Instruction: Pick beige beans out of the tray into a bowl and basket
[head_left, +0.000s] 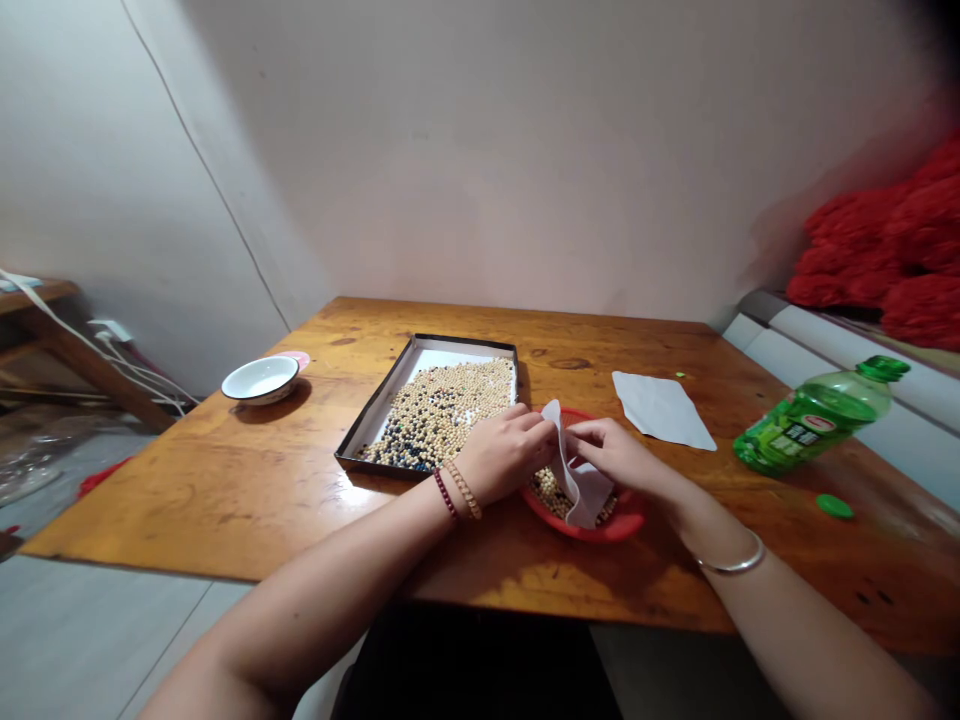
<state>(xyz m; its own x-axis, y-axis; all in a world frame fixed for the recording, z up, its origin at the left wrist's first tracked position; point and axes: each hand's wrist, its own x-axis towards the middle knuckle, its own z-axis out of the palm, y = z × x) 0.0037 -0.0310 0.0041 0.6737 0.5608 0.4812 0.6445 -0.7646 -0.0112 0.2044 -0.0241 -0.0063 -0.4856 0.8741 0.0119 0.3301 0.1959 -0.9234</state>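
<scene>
Over a red plastic bowl (631, 518) at the table's front, both my hands grip a white paper bag (576, 490), which looks folded or creased. My left hand (504, 450), with two beaded bracelets at the wrist, is closed on the bag's left side. From the right, my right hand (616, 455) pinches its upper edge, a silver bangle on that wrist. Beige and dark beans (551, 493) lie in the bowl below the bag. Just left of my left hand is a shallow black-edged box (375, 405) holding many yellow and dark beans (442, 405).
A white enamel bowl (261, 380) stands at the left of the wooden table (315, 530). Right of the red bowl lies a flat white paper sheet (665, 410). A green bottle (817, 415) stands further right, its green cap (835, 506) nearby. Red bundles (900, 235) sit beyond.
</scene>
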